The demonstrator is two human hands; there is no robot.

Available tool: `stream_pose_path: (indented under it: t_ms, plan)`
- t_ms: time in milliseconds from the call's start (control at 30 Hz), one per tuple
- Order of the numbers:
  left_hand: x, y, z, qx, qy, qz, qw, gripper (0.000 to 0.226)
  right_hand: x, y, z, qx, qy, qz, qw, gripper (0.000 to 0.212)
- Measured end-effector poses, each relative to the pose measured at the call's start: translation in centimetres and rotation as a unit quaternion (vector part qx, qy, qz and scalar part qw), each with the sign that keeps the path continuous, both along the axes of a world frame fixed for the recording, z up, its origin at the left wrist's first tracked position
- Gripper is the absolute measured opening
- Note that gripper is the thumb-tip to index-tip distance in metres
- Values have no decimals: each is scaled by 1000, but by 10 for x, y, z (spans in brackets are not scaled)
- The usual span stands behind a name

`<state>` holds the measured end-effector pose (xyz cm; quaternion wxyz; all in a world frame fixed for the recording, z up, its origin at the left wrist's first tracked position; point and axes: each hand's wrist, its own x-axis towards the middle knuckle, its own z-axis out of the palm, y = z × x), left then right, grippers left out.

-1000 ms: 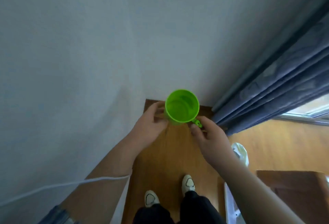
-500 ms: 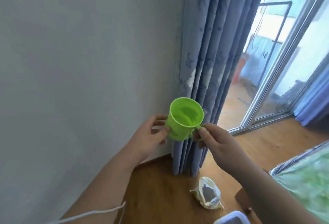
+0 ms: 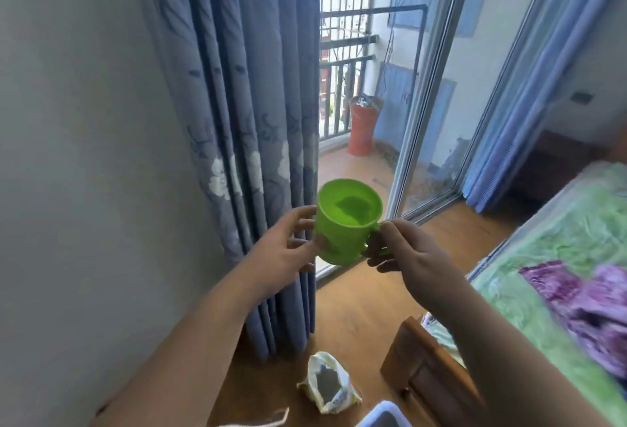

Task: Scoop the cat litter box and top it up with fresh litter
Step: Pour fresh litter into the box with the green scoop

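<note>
A bright green plastic cup [image 3: 342, 233] is held up in front of me at chest height, tilted a little toward me, with some grey litter inside. My left hand [image 3: 283, 250] grips its left side. My right hand [image 3: 403, 250] pinches the cup's handle on the right. On the wooden floor below lies an open white bag of grey litter [image 3: 327, 384]. The corner of a white litter box [image 3: 383, 416] shows at the bottom edge; most of it is out of frame.
A grey wall is on my left, with blue flowered curtains [image 3: 244, 121] beside it. A glass sliding door [image 3: 431, 104] opens onto a balcony with an orange bin [image 3: 363, 128]. A bed with green and purple bedding [image 3: 559, 274] and its wooden footboard [image 3: 427, 369] stand at right.
My view has swung up and to the right, from the floor and my feet to the curtains and balcony. Both hands keep hold of the green cup.
</note>
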<state>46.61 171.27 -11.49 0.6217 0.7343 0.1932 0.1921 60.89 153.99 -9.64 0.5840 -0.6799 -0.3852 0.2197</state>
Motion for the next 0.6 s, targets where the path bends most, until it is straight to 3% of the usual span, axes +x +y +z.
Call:
stream_pose_path:
  t_ms: [133,333,600]
  plan:
    - [49,-3,-12,3,26,-57,998,40,30,-15,-19,5,18,-65,998,46]
    - [114,8,-46,14,69,-167,983,42,49,-32,-61,-26,59,-164,984,34]
    - [162,40,-115,30,135,-325,935,42,27,-14,-116,-100,129,-339,927,28]
